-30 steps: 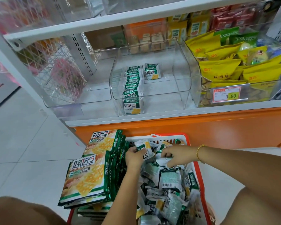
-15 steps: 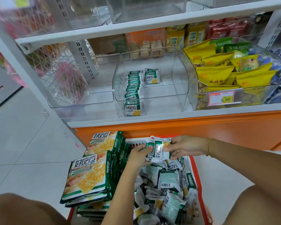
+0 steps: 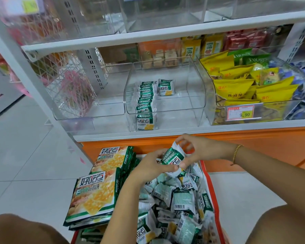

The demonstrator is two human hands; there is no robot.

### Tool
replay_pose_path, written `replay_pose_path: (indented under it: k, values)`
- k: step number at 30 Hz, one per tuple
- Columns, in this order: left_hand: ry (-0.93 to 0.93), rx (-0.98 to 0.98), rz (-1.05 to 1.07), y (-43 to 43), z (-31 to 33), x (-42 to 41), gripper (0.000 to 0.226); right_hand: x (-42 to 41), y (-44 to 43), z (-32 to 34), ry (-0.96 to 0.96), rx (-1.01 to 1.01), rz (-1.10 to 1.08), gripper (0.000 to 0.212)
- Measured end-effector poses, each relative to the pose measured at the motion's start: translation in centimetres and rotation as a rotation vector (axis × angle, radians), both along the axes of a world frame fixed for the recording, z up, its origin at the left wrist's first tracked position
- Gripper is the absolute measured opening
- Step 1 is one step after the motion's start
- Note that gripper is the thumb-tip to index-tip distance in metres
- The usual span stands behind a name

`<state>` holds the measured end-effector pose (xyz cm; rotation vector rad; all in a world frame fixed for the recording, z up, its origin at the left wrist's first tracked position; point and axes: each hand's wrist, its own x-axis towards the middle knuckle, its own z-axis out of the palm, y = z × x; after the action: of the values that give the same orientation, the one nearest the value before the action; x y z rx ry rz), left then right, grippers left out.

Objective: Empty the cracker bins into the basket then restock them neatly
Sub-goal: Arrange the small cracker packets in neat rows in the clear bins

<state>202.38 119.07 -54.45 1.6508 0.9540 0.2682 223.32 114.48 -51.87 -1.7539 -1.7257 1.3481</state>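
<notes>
A red basket (image 3: 212, 194) below me holds several loose small cracker packets (image 3: 181, 201) and, on its left, stacked large green cracker bags (image 3: 95, 194). Above the basket, my left hand (image 3: 151, 166) and my right hand (image 3: 199, 148) together hold a small bunch of cracker packets (image 3: 173, 158), fingers curled round it. On the shelf ahead, a clear bin (image 3: 165, 120) contains one neat row of upright packets (image 3: 145, 103) along its left side and a short stack (image 3: 166, 87) at the back.
Another clear bin (image 3: 95, 115) stands to the left of it. At the right, a bin of yellow snack bags (image 3: 239, 88) carries a 9.90 price tag (image 3: 240, 112). An orange cabinet front (image 3: 271, 147) lies under the white shelf edge. My knees frame the basket.
Both hands have lifted out of the basket with packets, gathering them into a bunch held higher and nearer the shelf. My view has moved closer to the shelf.
</notes>
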Motion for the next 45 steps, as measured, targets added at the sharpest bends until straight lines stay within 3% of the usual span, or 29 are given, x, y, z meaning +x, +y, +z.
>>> replay_pose_path:
  k: [5,11,14,16,18,21,27,32,38,45]
  values:
    - [0.010,0.169,-0.022,1.0,5.2,-0.5,0.066,0.3,-0.3,3.5,0.166,0.080,0.006,0.052]
    - [-0.117,0.326,0.052,2.6,10.2,-0.3,0.056,-1.2,0.3,6.8,0.173,0.282,-0.138,0.056]
    - [-0.154,0.317,0.065,4.1,11.8,-0.3,0.064,-1.9,1.6,8.6,0.204,0.297,-0.209,0.057]
    - [-0.199,0.340,0.166,5.5,12.4,-0.4,0.061,-1.9,3.2,9.8,0.288,0.273,-0.284,0.061]
    - [-0.125,0.496,0.359,7.5,12.3,-0.8,0.050,-1.3,5.6,11.0,0.341,0.271,-0.406,0.066]
    - [0.063,0.687,0.546,10.6,10.9,-1.8,0.037,0.6,10.8,12.2,0.210,0.308,-0.557,0.059]
    - [0.097,0.671,0.547,12.7,8.7,-2.4,0.020,2.2,17.7,10.7,-0.148,0.172,-0.610,0.062]
    - [0.049,0.659,0.543,13.0,8.3,-2.7,0.023,3.3,21.1,7.0,-0.226,0.116,-0.581,0.084]
    - [0.053,0.668,0.518,13.1,7.9,-2.8,0.023,3.6,22.8,4.3,-0.334,0.226,-0.595,0.081]
    - [0.062,0.711,0.525,12.9,7.7,-2.6,0.025,3.0,23.5,3.2,-0.256,0.180,-0.654,0.089]
